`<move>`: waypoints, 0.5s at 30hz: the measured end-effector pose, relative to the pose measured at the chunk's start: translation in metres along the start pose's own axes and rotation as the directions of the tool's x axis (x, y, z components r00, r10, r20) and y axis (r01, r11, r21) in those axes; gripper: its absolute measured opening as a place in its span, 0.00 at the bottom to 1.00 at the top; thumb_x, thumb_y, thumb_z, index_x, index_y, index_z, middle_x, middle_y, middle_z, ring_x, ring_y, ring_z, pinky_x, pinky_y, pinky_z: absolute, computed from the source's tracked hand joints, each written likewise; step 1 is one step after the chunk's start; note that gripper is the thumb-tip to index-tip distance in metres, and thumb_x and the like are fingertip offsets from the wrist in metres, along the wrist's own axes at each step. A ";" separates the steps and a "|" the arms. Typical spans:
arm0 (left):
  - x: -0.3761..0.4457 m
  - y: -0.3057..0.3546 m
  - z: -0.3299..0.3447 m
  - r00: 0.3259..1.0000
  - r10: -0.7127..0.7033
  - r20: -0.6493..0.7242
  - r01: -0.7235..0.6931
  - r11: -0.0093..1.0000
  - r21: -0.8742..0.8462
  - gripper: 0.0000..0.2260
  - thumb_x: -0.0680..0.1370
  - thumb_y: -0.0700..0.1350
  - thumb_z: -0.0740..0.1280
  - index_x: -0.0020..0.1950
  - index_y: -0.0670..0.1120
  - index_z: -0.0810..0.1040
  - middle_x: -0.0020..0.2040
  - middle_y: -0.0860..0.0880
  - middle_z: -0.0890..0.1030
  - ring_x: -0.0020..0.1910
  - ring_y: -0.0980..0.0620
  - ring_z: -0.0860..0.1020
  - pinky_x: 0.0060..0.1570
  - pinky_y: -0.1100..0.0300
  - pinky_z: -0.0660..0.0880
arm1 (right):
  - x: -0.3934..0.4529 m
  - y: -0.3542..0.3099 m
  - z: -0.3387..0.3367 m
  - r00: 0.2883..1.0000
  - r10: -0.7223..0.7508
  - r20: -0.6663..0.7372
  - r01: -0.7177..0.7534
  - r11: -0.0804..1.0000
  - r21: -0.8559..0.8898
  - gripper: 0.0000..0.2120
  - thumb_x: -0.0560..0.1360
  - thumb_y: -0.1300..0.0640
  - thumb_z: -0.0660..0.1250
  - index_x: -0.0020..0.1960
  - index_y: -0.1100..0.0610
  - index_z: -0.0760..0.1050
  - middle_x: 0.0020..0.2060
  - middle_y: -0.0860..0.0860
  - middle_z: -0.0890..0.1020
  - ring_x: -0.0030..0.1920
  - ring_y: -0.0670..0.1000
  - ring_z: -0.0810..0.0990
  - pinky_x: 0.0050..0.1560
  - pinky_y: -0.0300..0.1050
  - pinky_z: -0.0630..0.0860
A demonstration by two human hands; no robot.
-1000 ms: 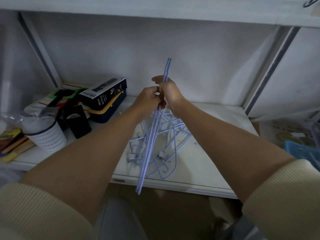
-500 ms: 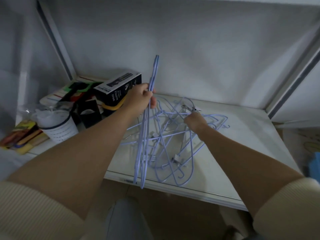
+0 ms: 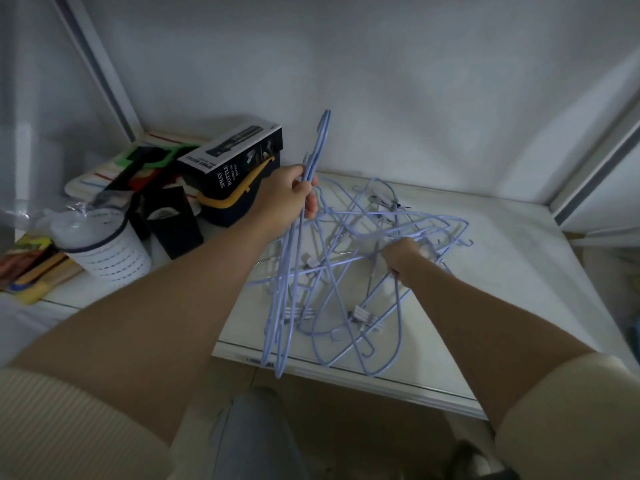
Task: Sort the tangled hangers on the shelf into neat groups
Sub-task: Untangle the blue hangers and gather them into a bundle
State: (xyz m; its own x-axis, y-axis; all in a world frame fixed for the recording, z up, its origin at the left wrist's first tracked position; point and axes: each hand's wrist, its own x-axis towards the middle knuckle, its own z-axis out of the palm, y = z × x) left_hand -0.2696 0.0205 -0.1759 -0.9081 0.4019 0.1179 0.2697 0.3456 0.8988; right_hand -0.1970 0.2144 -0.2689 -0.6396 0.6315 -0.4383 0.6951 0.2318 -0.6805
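White plastic tub point(image 3: 107, 251), covered with clear film, is seen left of the left hand point(image 3: 289, 197); its content cannot be told. A bundle of lilac wire hangers point(image 3: 287, 271) is gripped upright by this hand. The right hand point(image 3: 403, 256) is closed on the tangled hangers point(image 3: 391, 230) lying on the shelf point(image 3: 502, 271).

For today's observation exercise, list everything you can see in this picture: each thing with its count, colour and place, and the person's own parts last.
held hangers: a few, pale blue, upright in left hand
tangled hangers: many, pale blue, mid shelf
shelf: one, white
spray bottle box: one, black, back left
lidded cup: one, white, front left
black holder: one, beside cup
left hand: shut on held hangers
right hand: in the tangle, gripping a wire
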 end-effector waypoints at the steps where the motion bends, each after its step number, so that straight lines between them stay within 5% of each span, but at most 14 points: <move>1: 0.000 0.000 0.001 1.000 -0.005 0.000 0.005 1.000 -0.014 0.09 0.81 0.35 0.54 0.49 0.40 0.74 0.33 0.45 0.77 0.31 0.50 0.77 0.32 0.63 0.80 | -0.001 -0.001 -0.002 1.000 -0.018 -0.014 0.019 0.998 0.053 0.06 0.78 0.64 0.56 0.47 0.62 0.72 0.33 0.55 0.71 0.30 0.51 0.67 0.34 0.45 0.69; 4: 0.002 0.004 0.003 1.000 -0.004 -0.008 0.004 1.000 -0.019 0.09 0.81 0.35 0.54 0.48 0.40 0.74 0.33 0.44 0.76 0.33 0.47 0.76 0.37 0.55 0.81 | 0.000 -0.007 -0.012 0.978 -0.115 -0.174 0.136 0.985 0.109 0.17 0.80 0.59 0.53 0.62 0.65 0.73 0.48 0.62 0.78 0.42 0.55 0.73 0.44 0.48 0.71; 7: 0.001 0.011 0.001 0.999 0.030 -0.015 -0.030 0.999 0.029 0.10 0.79 0.35 0.54 0.47 0.41 0.75 0.31 0.44 0.77 0.33 0.45 0.77 0.43 0.49 0.82 | -0.008 -0.019 -0.025 0.950 -0.221 -0.218 0.258 0.953 0.157 0.16 0.80 0.53 0.53 0.57 0.62 0.74 0.37 0.57 0.73 0.37 0.56 0.72 0.37 0.47 0.71; 9: 0.000 0.017 -0.001 0.999 0.044 -0.019 -0.043 0.999 0.028 0.10 0.79 0.35 0.54 0.45 0.42 0.74 0.31 0.44 0.76 0.31 0.45 0.76 0.42 0.49 0.81 | -0.015 -0.026 -0.035 0.947 -0.279 -0.157 0.317 0.883 0.346 0.13 0.81 0.55 0.54 0.52 0.60 0.76 0.28 0.54 0.65 0.26 0.52 0.64 0.24 0.35 0.63; 12: -0.006 0.029 -0.003 0.997 0.069 -0.040 -0.067 0.997 0.040 0.10 0.79 0.35 0.54 0.48 0.40 0.74 0.30 0.45 0.76 0.29 0.48 0.75 0.37 0.53 0.80 | -0.028 -0.033 -0.051 0.937 -0.343 -0.060 0.324 0.796 0.511 0.12 0.81 0.58 0.54 0.44 0.51 0.73 0.26 0.52 0.58 0.23 0.46 0.55 0.23 0.28 0.53; 15: -0.010 0.038 -0.003 0.993 0.103 -0.056 -0.099 0.992 0.078 0.10 0.79 0.35 0.54 0.47 0.42 0.75 0.29 0.47 0.76 0.26 0.51 0.74 0.32 0.59 0.77 | -0.044 -0.035 -0.062 0.909 -0.417 -0.017 0.357 0.756 0.549 0.09 0.81 0.55 0.54 0.50 0.47 0.73 0.25 0.50 0.58 0.19 0.45 0.55 0.23 0.29 0.54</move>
State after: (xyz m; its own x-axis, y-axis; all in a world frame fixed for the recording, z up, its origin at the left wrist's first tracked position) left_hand -0.2508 0.0267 -0.1412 -0.8917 0.3877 0.2334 0.3823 0.3694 0.8470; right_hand -0.1731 0.2241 -0.1897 -0.8658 0.4895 -0.1042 0.1165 -0.0055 -0.9932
